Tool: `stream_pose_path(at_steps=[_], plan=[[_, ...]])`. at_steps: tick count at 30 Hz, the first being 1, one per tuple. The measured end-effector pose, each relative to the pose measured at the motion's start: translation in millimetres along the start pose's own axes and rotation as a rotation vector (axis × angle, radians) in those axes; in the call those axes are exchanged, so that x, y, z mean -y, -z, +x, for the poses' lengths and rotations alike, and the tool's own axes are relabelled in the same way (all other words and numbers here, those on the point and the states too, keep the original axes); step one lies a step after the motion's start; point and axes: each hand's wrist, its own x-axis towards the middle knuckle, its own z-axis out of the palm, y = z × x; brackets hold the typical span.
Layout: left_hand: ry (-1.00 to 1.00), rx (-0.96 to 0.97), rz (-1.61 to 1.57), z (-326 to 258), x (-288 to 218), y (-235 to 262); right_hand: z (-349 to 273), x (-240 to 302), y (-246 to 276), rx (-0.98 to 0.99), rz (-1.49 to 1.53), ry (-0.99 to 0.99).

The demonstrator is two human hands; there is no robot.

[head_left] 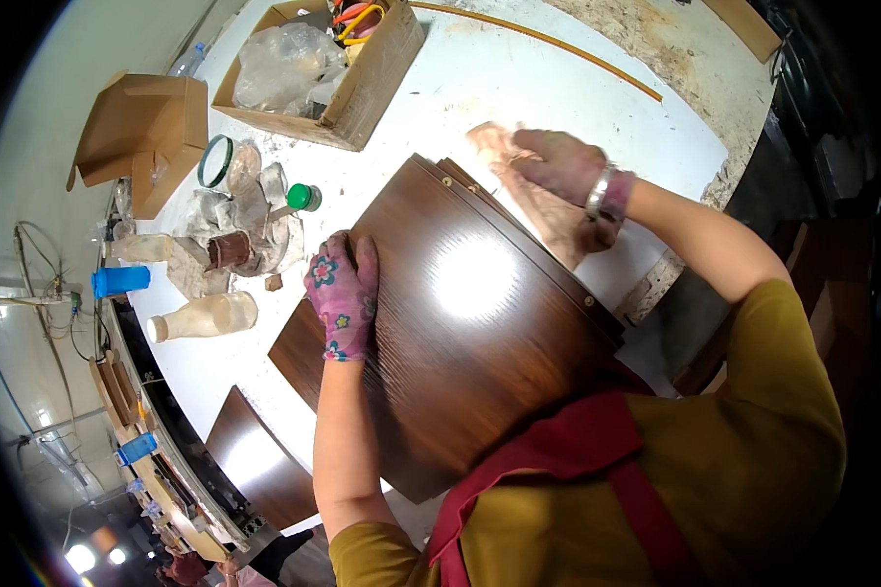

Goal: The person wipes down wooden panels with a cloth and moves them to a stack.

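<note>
A glossy dark brown wood panel point(411, 333) lies before me, stacked over other brown panels that stick out from under it. Small round fittings dot its right-hand edge. My left hand point(344, 293), in a pink flowered glove, rests on the panel's left edge with its fingers laid flat. Beyond the right edge, my right hand point(566, 171) is closed on a pale tan cloth point(543, 217). This hand is also gloved, with a bracelet at the wrist, and is slightly blurred. The cloth hangs down along the panel's edge and partly hides it.
At the far left stand an open cardboard box point(387, 83) with plastic bags and a second box point(181, 132). Nearer are a green-lidded jar point(303, 197), a stained container point(229, 251) and a cloudy bottle point(206, 317). A thin strip point(548, 44) lies along the back.
</note>
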Motion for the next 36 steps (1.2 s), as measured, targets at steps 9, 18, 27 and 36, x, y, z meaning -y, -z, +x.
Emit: stream_pose_path(at_steps=[9, 18, 27, 36], plan=[[0.003, -0.002, -0.079, 2.6, 0.1, 1.5, -30.3, -33.7, -46.6, -0.308, -0.308, 0.919], [0.018, 0.032, -0.036, 1.1, 0.8, 3.1, 35.9, 46.3, -37.8, -0.141, -0.106, 0.348], [0.076, 0.067, -0.051, 3.6, -0.5, 4.2, -68.7, -45.0, -46.8, -0.175, -0.080, 0.419], [-0.004, -0.018, -0.073, 2.0, -1.9, 6.4, -10.4, -3.3, -47.6, -0.519, -0.914, 0.932]])
